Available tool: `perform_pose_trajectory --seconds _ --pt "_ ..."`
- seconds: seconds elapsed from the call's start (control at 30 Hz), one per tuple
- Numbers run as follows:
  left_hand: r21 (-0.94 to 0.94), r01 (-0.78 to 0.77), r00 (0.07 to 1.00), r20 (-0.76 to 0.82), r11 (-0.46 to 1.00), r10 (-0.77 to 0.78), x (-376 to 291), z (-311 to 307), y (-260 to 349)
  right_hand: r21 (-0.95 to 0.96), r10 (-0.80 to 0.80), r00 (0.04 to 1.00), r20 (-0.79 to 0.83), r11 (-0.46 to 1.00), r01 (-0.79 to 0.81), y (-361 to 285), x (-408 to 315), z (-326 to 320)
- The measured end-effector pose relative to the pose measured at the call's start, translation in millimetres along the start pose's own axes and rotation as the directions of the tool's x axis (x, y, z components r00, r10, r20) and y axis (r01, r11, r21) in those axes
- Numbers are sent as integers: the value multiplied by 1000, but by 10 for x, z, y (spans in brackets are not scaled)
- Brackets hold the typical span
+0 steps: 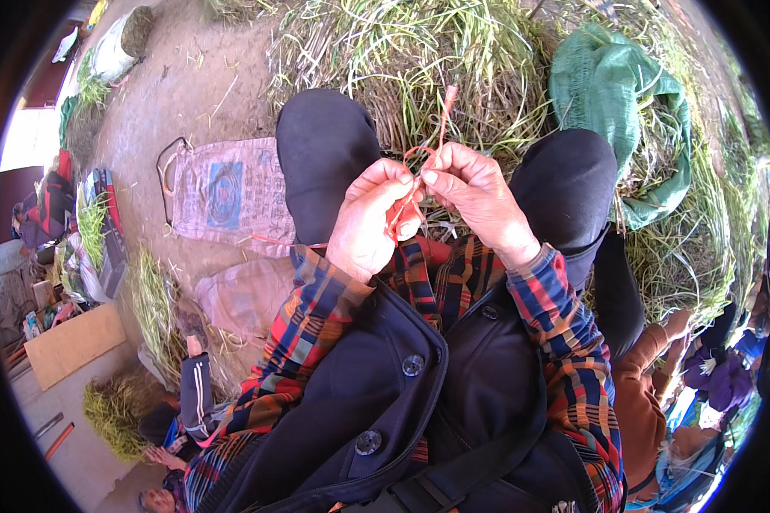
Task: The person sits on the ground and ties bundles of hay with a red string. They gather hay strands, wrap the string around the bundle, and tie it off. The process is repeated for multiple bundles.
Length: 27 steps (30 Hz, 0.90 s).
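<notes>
Between my knees, my left hand [375, 221] and my right hand [478, 195] meet, both pinching a thin red plastic string [444, 122]. Loops of it hang over the left fingers, and one end sticks up above the right hand. Another red strand runs leftward from under my left wrist. Just beyond my hands lies a large heap of green and brown plant stalks [417, 70]. A flat pink woven sack [231, 192] with printing lies left of my knee.
A green mesh sack [597, 96] with stalks lies at the right. Co-workers sit close by at lower left and lower right, one in a brown sleeve [638, 397]. A wooden board [75, 346], stalk bundles [119, 413] and a stuffed white sack [112, 51] are at the left.
</notes>
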<state>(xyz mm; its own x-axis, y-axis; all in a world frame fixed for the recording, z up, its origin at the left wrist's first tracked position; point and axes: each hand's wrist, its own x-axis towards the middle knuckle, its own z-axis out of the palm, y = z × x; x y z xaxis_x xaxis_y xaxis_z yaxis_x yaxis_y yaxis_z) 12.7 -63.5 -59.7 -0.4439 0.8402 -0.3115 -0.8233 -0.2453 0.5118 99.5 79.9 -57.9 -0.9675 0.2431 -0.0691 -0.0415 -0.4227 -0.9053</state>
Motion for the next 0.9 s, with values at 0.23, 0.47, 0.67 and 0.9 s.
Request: perform_pose_trajectory --seconds 0.23,0.47,0.67,0.9 --pt "-8 -140 990 -27 990 139 13 -59 -27 130 144 989 -20 982 -140 105 -17 27" --pt "129 -57 992 -103 990 70 -23 -23 -47 111 -5 994 -106 994 17 93 15 68" --pt "286 -147 973 -133 947 191 -22 16 -59 57 -53 962 -268 996 71 78 27 40" --pt "336 -164 968 -127 928 217 19 47 -67 -381 -307 942 -135 894 237 68 1 82"
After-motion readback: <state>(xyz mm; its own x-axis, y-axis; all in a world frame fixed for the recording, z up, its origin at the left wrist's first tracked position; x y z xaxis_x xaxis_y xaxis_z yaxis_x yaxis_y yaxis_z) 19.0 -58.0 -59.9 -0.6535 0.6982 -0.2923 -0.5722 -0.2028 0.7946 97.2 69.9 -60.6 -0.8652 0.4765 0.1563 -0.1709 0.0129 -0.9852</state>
